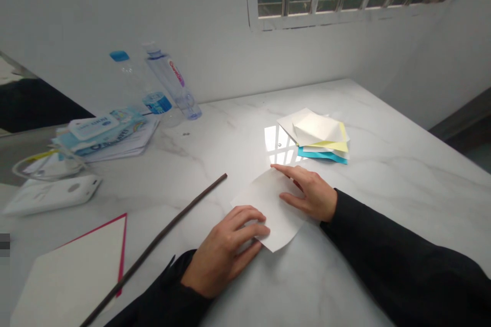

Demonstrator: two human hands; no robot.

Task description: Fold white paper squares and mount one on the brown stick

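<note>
A white sheet of paper lies on the table with its near edges curling up a little. My left hand rests on the sheet's lower left part, fingers loosely bent on top and the thumb by the near edge. At the sheet's upper right, my right hand has its index finger stretched to the far corner and its thumb apart over the paper. Neither hand visibly grips the sheet. Beyond my right hand sits a loose pile of cream, yellow, white and blue paper.
A thin dark stick slants across the table, over a cream sheet with a red edge. At the left are a white power bank-like device, a cable, and a blue wipes pack on papers. Two plastic bottles stand by the wall.
</note>
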